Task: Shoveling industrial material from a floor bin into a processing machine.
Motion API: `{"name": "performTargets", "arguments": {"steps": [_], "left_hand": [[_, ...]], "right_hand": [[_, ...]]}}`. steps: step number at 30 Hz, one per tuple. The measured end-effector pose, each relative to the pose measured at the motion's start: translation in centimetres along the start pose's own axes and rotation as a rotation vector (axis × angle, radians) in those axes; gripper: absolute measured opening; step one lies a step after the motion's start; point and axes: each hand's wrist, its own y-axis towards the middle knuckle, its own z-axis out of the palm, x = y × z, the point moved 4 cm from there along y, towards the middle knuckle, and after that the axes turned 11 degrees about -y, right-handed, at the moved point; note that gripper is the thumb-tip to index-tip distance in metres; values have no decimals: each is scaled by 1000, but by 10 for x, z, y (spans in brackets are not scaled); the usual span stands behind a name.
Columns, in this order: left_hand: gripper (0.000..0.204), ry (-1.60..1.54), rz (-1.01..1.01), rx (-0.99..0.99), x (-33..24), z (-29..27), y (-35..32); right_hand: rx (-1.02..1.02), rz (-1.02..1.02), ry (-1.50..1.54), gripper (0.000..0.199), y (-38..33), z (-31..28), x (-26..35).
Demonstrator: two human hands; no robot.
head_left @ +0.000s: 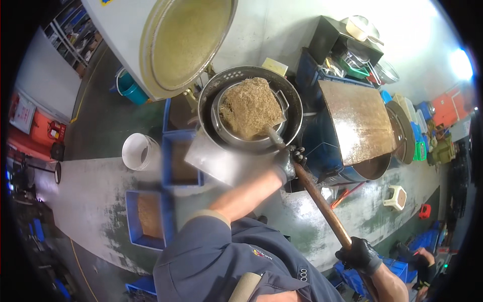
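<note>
Crowding shovel (250,107), basket rim (217,108)

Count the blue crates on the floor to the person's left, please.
3: one beside the big pot, one below it, one nearest the sleeve. Others may be hidden.

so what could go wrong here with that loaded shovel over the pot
1. The shovel is heaped with brownish granular material right to its edges; a tilt could spill it outside the inner pot.
2. The left hand and right hand sit far apart on the long wooden handle, so the load could twist.
</note>
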Motion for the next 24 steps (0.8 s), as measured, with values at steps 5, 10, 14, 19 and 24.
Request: {"name": "performTargets", "arguments": {"steps": [5, 10, 14, 19, 24], "left_hand": [[12, -49, 103, 121, 28, 15, -30], [17, -131, 102, 280, 38, 7, -66], [18, -228, 276, 241, 30, -18, -119], [14, -266, 450, 171, 0, -79, -201], [20, -405, 568, 46, -44, -164, -268]], "right_hand": [[-50, -89, -55, 25, -26, -8, -36], [-20, -120, -63, 21, -52, -11, -56], [-1, -175, -213, 21, -70, -4, -48], [35, -344, -321, 23, -59, 35, -36], [103, -445, -445, 21, -50, 97, 7]]}}
